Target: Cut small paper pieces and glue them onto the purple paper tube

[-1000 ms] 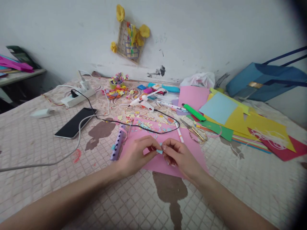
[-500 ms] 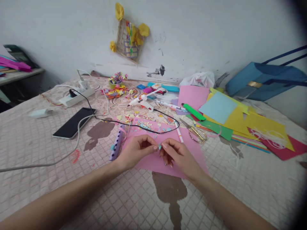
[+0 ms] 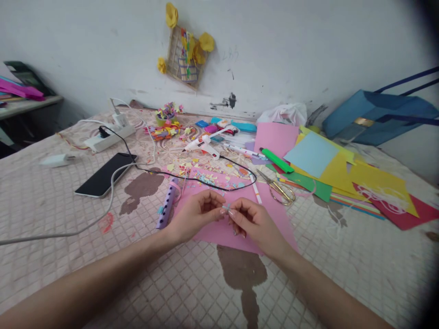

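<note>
A tiny light-blue paper piece is pinched between the fingertips of both hands, above a pink sheet. My left hand grips it between thumb and forefinger from the left. From the right, my right hand holds it with thumb and forefinger, its other fingers curled beneath. The exact shape of the piece is too small to tell. Small paper scraps lie on the far part of the sheet. A purple dotted roll rests left of my left hand.
A white glue gun with a black cord lies behind the scraps. Gold scissors, a green cutter and coloured papers are on the right. At left are a black phone, a power strip and a white cable.
The fingertips of my right hand have moved slightly left, closer to those of my left hand, and the blue piece has changed its angle between them.
</note>
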### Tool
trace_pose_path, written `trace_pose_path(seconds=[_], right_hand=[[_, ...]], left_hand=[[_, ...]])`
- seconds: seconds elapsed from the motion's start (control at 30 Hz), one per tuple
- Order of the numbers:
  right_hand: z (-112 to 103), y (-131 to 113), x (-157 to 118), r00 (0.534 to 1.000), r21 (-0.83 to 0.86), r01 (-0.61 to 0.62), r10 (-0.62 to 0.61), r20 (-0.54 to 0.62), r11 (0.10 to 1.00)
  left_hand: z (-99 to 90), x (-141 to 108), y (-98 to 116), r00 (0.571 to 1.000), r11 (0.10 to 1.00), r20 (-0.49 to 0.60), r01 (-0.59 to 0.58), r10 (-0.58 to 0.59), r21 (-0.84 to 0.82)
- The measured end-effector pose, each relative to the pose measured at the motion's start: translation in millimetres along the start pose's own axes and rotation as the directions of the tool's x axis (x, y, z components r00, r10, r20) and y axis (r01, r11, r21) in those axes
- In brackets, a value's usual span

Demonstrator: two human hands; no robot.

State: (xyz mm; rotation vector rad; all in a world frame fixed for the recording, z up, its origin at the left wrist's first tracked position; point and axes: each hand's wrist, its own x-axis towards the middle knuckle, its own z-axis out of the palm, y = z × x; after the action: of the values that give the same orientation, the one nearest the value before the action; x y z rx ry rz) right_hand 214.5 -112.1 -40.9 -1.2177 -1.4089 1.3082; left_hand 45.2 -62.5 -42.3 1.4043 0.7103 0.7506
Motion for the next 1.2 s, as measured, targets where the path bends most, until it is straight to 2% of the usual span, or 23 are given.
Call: trace_pose_path(seconds=[0.23, 0.37, 0.53, 0.9, 1.2], right_hand=[[0.6, -3.8, -1.4, 0.999, -0.071, 0.045, -0.047, -0.027, 0.996], [-2.5, -9.7, -3.3, 0.974, -0.27, 0.174, -0.205, -0.091, 0.947], [-7.3, -13.2, -3.6, 0.93, -0.466, 0.307, -0.365, -0.036, 0.83], [-11.7, -11.0, -2.1, 0.903, -0.563, 0.386, -0.425, 0.067, 0.731], [-13.6, -9.5, -3.5, 0.874, -0.674, 0.455, -0.438, 0.212, 0.581]], left_hand=[[0.2, -0.9, 2.7, 0.999, 0.998, 0.019, 0.032, -0.033, 0.061], [-0.2, -0.4, 2.6, 0.998, 0.998, 0.03, 0.047, -0.048, 0.036], [-0.5, -0.8, 1.4, 0.998, 0.997, 0.025, 0.057, -0.058, 0.047], [-0.9, -1.8, 0.7, 0.995, 0.996, 0.059, 0.084, -0.085, 0.026], [0.5, -1.5, -1.1, 0.991, 0.993, 0.072, 0.113, -0.115, 0.032]])
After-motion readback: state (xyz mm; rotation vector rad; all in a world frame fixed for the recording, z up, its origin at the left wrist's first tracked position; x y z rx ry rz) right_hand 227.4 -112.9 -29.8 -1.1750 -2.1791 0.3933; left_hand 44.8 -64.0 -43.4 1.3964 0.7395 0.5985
